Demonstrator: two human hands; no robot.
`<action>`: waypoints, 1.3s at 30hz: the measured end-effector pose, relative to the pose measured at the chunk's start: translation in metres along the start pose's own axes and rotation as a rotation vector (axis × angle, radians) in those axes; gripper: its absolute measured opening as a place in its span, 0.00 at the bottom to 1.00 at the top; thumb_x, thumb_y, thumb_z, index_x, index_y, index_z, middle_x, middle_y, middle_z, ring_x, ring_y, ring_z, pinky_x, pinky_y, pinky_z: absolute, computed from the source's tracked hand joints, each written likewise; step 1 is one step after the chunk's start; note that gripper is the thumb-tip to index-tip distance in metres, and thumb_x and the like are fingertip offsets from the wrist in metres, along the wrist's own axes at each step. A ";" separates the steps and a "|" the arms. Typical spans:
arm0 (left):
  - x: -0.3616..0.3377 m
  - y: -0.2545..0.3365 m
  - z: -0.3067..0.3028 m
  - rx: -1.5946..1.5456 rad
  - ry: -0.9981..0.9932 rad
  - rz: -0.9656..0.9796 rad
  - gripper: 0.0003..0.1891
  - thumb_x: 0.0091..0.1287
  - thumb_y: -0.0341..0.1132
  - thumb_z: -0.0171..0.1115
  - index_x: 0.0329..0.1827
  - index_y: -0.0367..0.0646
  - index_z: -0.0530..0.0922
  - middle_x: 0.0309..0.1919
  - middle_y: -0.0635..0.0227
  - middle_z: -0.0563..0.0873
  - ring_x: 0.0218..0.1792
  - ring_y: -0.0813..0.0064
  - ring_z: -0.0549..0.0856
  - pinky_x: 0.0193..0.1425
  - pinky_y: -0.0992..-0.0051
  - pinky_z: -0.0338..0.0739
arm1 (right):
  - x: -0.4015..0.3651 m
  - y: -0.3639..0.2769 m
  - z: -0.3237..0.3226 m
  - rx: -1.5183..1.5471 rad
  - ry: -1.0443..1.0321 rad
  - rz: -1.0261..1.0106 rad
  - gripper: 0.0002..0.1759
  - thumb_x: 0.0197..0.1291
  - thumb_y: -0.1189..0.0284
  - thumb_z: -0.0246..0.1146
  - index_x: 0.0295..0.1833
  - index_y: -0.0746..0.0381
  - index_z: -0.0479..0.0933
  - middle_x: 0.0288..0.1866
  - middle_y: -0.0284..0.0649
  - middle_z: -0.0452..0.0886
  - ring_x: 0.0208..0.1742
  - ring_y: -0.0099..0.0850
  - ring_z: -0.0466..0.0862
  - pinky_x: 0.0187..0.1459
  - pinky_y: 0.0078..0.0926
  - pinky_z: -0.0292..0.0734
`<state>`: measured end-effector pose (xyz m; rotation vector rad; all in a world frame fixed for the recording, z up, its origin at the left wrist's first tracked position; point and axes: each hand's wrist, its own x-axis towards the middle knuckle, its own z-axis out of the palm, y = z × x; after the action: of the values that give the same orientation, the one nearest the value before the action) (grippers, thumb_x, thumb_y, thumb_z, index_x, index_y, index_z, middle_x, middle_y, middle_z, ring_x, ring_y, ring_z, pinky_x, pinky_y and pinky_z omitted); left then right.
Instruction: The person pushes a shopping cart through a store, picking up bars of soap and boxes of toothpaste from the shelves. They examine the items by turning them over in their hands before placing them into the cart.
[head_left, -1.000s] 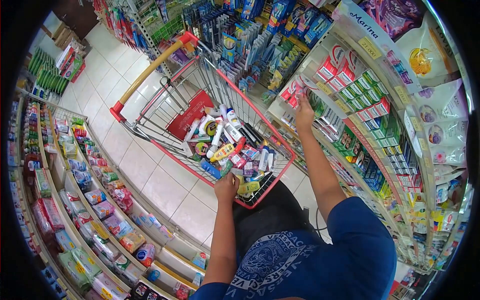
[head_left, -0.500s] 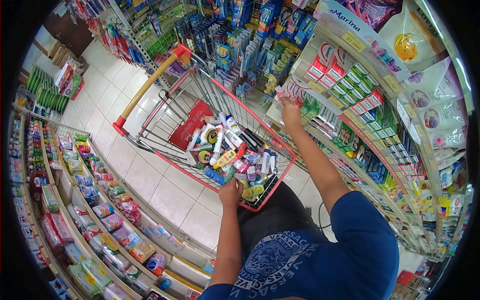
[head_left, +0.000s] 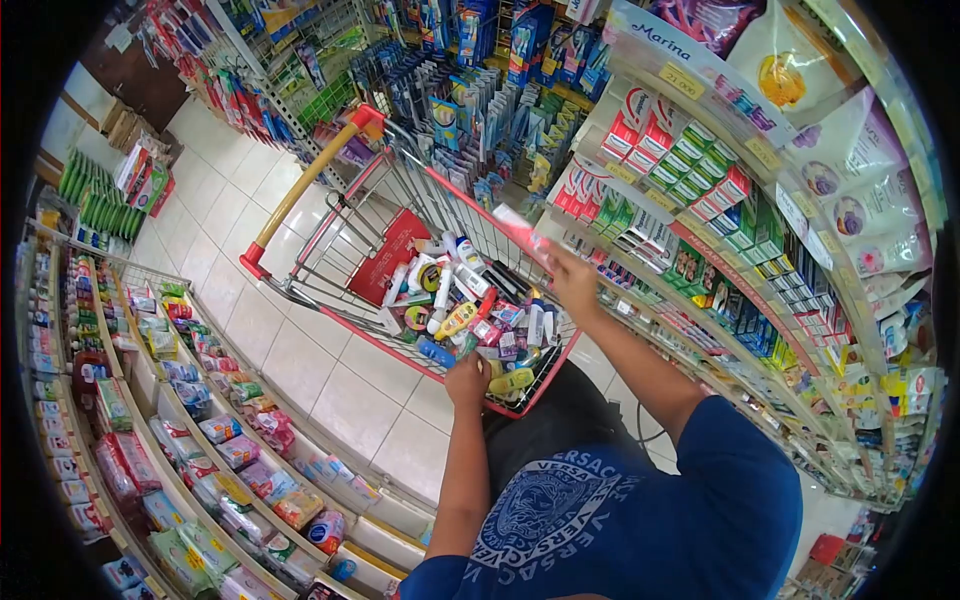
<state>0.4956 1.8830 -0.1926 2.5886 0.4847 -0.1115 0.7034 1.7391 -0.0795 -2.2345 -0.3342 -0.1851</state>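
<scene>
Above the right edge of the shopping cart, my right hand grips a long, narrow pink-and-white toothpaste box near one end. The box slants up and to the left. My left hand is closed on the near rim of the cart, and the rim under its fingers is hidden. In the basket lies a heap of toiletries, among them a yellow bottle, a blue bottle and a yellow-green bottle.
Boxed toothpaste fills a shelf on the right, below large pouches. Toothbrush packs hang behind the cart. Packets line a curved shelf on the left. Pale floor tiles run between the shelf and cart.
My right hand has drawn back from the toothpaste shelf towards the cart, bringing the toothpaste box over its edge. My left hand stays on the rim. The view has shifted slightly.
</scene>
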 end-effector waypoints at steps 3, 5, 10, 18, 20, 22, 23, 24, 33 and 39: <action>0.006 -0.005 -0.001 -0.264 -0.096 0.015 0.14 0.59 0.44 0.58 0.40 0.44 0.79 0.33 0.59 0.82 0.35 0.66 0.82 0.39 0.67 0.75 | -0.042 -0.028 -0.022 0.046 -0.097 -0.092 0.18 0.49 0.88 0.52 0.43 0.63 0.80 0.46 0.51 0.80 0.39 0.38 0.84 0.41 0.28 0.78; 0.011 -0.001 -0.013 -0.918 -0.249 -0.225 0.21 0.63 0.47 0.55 0.54 0.44 0.72 0.42 0.61 0.79 0.42 0.70 0.80 0.46 0.71 0.74 | -0.065 -0.047 -0.040 0.301 -0.245 0.024 0.21 0.46 0.91 0.50 0.43 0.65 0.80 0.49 0.51 0.79 0.39 0.38 0.84 0.42 0.27 0.79; 0.023 0.054 -0.104 -1.664 -0.303 -0.428 0.29 0.67 0.41 0.54 0.67 0.41 0.55 0.54 0.63 0.72 0.51 0.73 0.75 0.51 0.73 0.71 | -0.110 -0.041 -0.067 0.403 -0.465 -0.094 0.23 0.40 0.92 0.52 0.42 0.65 0.80 0.53 0.51 0.77 0.45 0.40 0.82 0.45 0.28 0.78; -0.006 0.087 -0.144 -1.937 -0.235 -0.476 0.26 0.64 0.29 0.58 0.63 0.43 0.57 0.54 0.60 0.72 0.54 0.71 0.75 0.58 0.66 0.70 | -0.106 -0.079 -0.112 0.183 -0.504 -0.570 0.19 0.40 0.85 0.63 0.43 0.61 0.79 0.54 0.44 0.78 0.55 0.42 0.78 0.53 0.37 0.73; -0.013 0.083 -0.145 -2.014 -0.249 -0.462 0.25 0.64 0.26 0.55 0.63 0.45 0.58 0.55 0.61 0.71 0.56 0.69 0.74 0.61 0.62 0.69 | -0.112 -0.085 -0.116 0.205 -0.476 -0.567 0.18 0.42 0.84 0.64 0.43 0.60 0.79 0.53 0.45 0.78 0.56 0.41 0.77 0.54 0.36 0.72; -0.025 0.084 -0.153 -2.026 -0.214 -0.325 0.28 0.64 0.28 0.56 0.65 0.46 0.56 0.58 0.62 0.71 0.59 0.65 0.73 0.61 0.61 0.70 | -0.116 -0.096 -0.117 0.340 -0.407 -0.372 0.19 0.47 0.82 0.64 0.48 0.61 0.78 0.55 0.45 0.77 0.58 0.39 0.76 0.55 0.35 0.72; -0.030 0.084 -0.160 -2.059 -0.232 -0.323 0.32 0.63 0.25 0.56 0.68 0.49 0.52 0.60 0.64 0.69 0.61 0.65 0.70 0.64 0.60 0.68 | -0.118 -0.102 -0.118 0.341 -0.405 -0.369 0.19 0.47 0.82 0.64 0.48 0.61 0.78 0.55 0.45 0.77 0.58 0.39 0.76 0.55 0.35 0.72; -0.035 0.087 -0.167 -2.055 -0.232 -0.327 0.32 0.63 0.25 0.56 0.68 0.49 0.52 0.60 0.64 0.69 0.61 0.65 0.70 0.64 0.60 0.68 | -0.121 -0.108 -0.119 0.473 -0.366 -0.163 0.20 0.48 0.81 0.64 0.50 0.62 0.76 0.56 0.45 0.76 0.58 0.38 0.76 0.55 0.34 0.71; -0.060 0.096 -0.187 -1.963 -0.189 -0.317 0.34 0.63 0.23 0.53 0.70 0.46 0.49 0.65 0.62 0.64 0.65 0.64 0.67 0.67 0.59 0.64 | -0.122 -0.111 -0.140 0.523 -0.591 0.212 0.26 0.49 0.75 0.67 0.57 0.64 0.72 0.54 0.45 0.77 0.52 0.29 0.79 0.54 0.27 0.72; -0.077 0.106 -0.217 -1.762 -0.194 -0.442 0.29 0.69 0.45 0.47 0.69 0.41 0.53 0.64 0.57 0.66 0.61 0.65 0.71 0.63 0.64 0.68 | -0.102 -0.120 -0.162 0.624 -0.637 0.185 0.25 0.46 0.74 0.69 0.53 0.64 0.74 0.51 0.43 0.79 0.51 0.30 0.79 0.53 0.29 0.72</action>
<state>0.4595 1.8793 0.0581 0.7327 0.6262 -0.0348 0.5672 1.6678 0.0858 -1.6336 -0.4435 0.6596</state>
